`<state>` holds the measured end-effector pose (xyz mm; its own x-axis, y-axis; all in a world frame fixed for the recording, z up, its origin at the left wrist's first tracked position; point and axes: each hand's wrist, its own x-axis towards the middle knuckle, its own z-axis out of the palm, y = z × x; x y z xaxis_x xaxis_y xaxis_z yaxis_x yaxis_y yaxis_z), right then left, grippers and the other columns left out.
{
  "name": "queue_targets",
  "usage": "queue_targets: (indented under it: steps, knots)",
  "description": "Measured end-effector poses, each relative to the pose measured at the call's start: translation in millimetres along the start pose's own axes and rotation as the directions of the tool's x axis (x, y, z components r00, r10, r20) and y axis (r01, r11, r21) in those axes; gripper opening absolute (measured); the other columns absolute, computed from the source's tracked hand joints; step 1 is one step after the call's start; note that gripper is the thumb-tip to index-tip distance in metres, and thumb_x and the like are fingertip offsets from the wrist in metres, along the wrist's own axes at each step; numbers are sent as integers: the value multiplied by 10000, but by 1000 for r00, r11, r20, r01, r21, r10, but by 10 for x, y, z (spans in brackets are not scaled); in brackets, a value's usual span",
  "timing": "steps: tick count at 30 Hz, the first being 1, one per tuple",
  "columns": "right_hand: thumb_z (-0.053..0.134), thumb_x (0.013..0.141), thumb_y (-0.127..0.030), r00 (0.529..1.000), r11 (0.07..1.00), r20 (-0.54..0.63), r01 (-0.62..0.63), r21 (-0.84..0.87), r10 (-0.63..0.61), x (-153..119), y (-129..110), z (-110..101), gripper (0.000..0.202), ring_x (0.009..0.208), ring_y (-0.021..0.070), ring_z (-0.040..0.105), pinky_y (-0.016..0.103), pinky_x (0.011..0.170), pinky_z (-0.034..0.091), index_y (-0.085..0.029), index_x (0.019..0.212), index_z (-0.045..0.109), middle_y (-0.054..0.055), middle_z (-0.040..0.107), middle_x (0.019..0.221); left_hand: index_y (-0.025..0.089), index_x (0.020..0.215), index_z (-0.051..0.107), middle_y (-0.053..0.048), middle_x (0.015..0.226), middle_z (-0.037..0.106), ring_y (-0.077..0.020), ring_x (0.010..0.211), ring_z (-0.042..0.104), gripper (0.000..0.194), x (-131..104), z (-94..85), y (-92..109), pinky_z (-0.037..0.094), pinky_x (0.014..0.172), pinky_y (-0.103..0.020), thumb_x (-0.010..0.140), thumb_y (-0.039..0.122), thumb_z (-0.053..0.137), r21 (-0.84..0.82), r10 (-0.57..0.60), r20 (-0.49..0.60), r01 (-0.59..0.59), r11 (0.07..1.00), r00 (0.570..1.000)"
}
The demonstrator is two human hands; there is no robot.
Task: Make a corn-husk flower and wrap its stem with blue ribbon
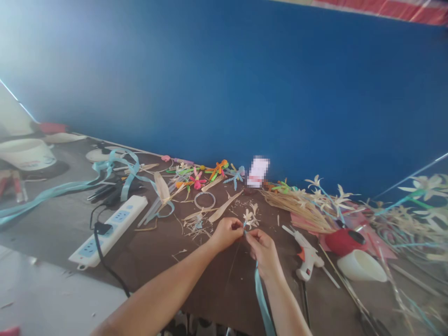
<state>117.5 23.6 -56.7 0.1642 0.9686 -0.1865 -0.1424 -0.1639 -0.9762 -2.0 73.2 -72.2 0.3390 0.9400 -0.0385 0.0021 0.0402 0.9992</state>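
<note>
Near the middle of the brown table, my left hand (227,233) pinches the light blue stem of a small cream flower (249,217) that looks made of dried husk. The petals stand just above the fingertips. Close beside it, my right hand (263,249) has thumb and finger pressed together on a light blue ribbon (259,291), right at the stem. That ribbon hangs down past my right wrist toward the table's front edge. Exactly how it meets the stem is hidden by my fingers. Left of the hands lie dried husk strips (226,205) and scraps.
A glue gun (308,256) lies to the right, near a white cup (362,266) and a red object (345,240). Finished flowers (339,200) spread at far right. On the left are a power strip (112,228) with a cable and loose blue ribbon (56,193). Colourful pipe-cleaner figures (219,170) line the back.
</note>
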Motion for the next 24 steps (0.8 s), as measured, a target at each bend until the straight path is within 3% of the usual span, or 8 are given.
queue_targets:
  steps: [3,8,13,17,24]
  knots:
    - [640,622,-363,1000,1000,19,7,0,-7,12,9,3,240,303,11,224,148,294,153,-159,617,514,-108,335,395,142,644,553,18,496,539,-98,443,503,75,16,7,-9,399,446,-207,630,194,501,-92,-66,-20,64,994,998]
    - [649,623,-348,1000,996,24,11,84,-13,18,1,-87,226,311,8,186,142,306,154,-167,633,513,-124,274,390,135,677,555,3,518,562,-101,465,524,82,10,24,24,416,461,-211,639,204,534,-266,-128,77,144,953,989]
    - [640,627,-376,999,1000,46,-11,14,11,21,-46,-114,244,307,10,192,150,299,161,-157,714,575,-109,331,392,130,686,578,-10,567,582,-112,523,548,151,12,6,24,412,455,-195,641,275,574,-248,-68,72,84,965,995]
    - [649,604,-392,1000,999,20,-2,-38,3,73,-33,-98,288,282,17,239,158,282,182,-144,742,600,-97,379,379,134,711,588,-1,579,580,-101,512,538,196,35,-22,22,409,441,-190,620,307,599,-276,-98,78,116,954,992]
    - [656,608,-326,1000,997,13,12,82,-14,163,78,-124,206,291,15,234,147,291,238,-158,676,559,-115,324,362,122,676,571,-6,554,576,-101,507,544,140,81,-22,12,411,435,-185,605,241,589,-251,-102,104,126,960,989]
